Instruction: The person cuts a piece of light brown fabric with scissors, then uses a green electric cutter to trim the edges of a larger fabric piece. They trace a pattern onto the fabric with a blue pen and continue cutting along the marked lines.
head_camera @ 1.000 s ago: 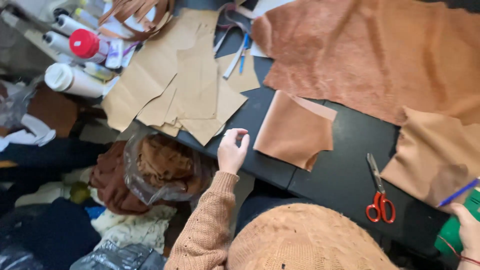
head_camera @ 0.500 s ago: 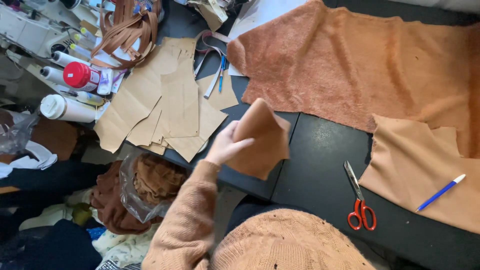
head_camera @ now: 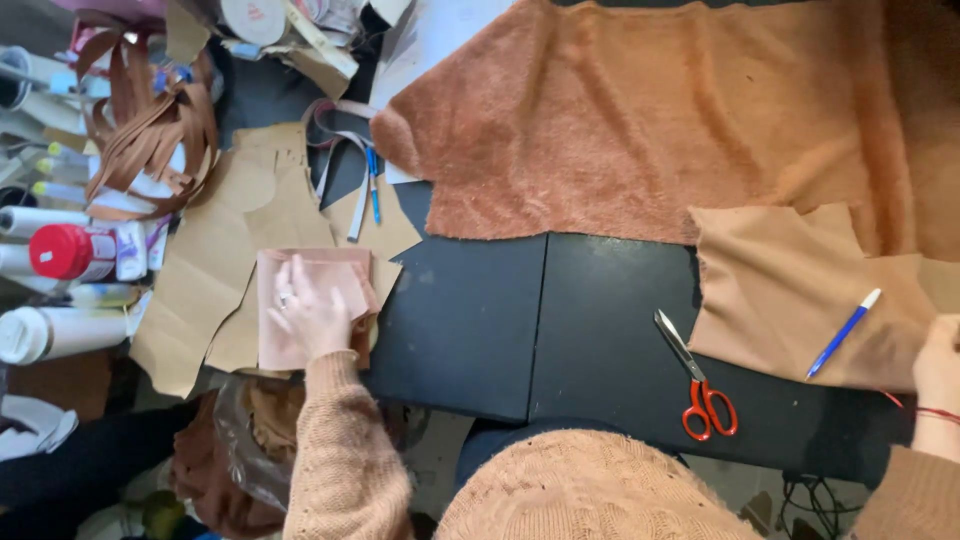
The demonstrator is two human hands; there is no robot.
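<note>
The left hand lies flat, fingers spread, on a small pink-brown cloth piece at the lower left of the frame. The hand presses on the piece and does not grip it. The piece sits on top of brown paper shapes that lie in a pile on the black table.

The right hand is at the right edge of the frame. Only part of it shows, so you cannot tell if it is loose or closed. It is touching the edge of a tan cloth. A blue pen lies on that cloth, just left of the hand.

Red scissors lie on the table at the lower middle, just beside the tan cloth.

A big furry brown cloth fills the top of the frame. Another blue pen lies near its left end.

At the far left are a red-capped bottle, a white tube and a bunch of brown straps.
</note>
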